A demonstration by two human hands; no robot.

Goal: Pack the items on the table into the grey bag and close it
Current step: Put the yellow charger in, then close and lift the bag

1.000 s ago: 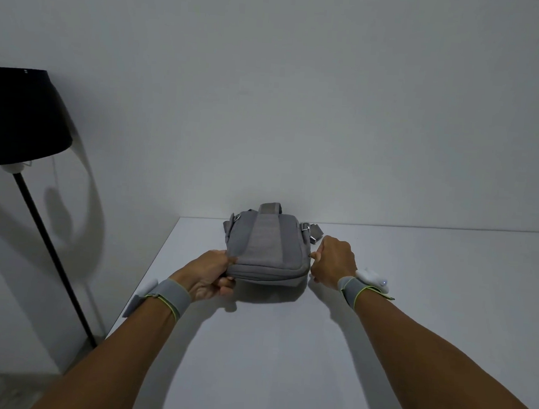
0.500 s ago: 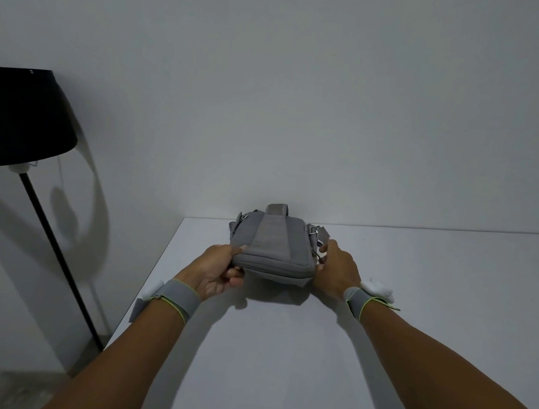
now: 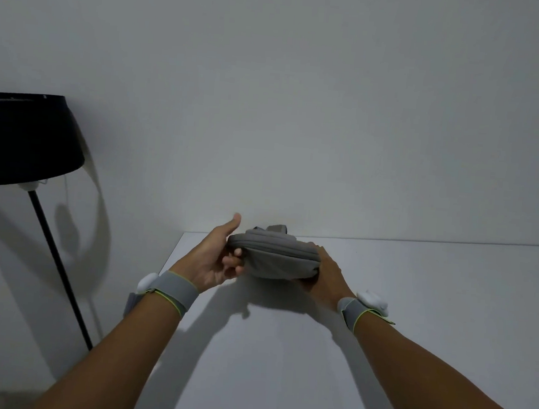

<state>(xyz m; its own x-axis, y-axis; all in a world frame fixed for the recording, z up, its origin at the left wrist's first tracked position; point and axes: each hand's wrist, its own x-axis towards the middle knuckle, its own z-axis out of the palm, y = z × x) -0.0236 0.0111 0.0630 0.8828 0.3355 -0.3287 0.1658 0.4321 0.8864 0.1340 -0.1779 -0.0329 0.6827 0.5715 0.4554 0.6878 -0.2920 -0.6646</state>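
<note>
Bag: you held the grey bag (image 3: pixel 275 259) just above the far left part of the white table (image 3: pixel 414 312), tipped so its zip edge faced you, likely to reach the opening.
Left hand: your left hand (image 3: pixel 222 258) cupped the bag's left end, thumb raised, fingers curled underneath to steady it.
Right hand: your right hand (image 3: pixel 324 271) gripped the right end, bracing it.
Zip: it looked shut, though the dim view left that uncertain.
Items: none showed on the table.

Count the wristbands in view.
2. One wristband on the left forearm below the left hand; the other on the right forearm, below the right hand.
</note>
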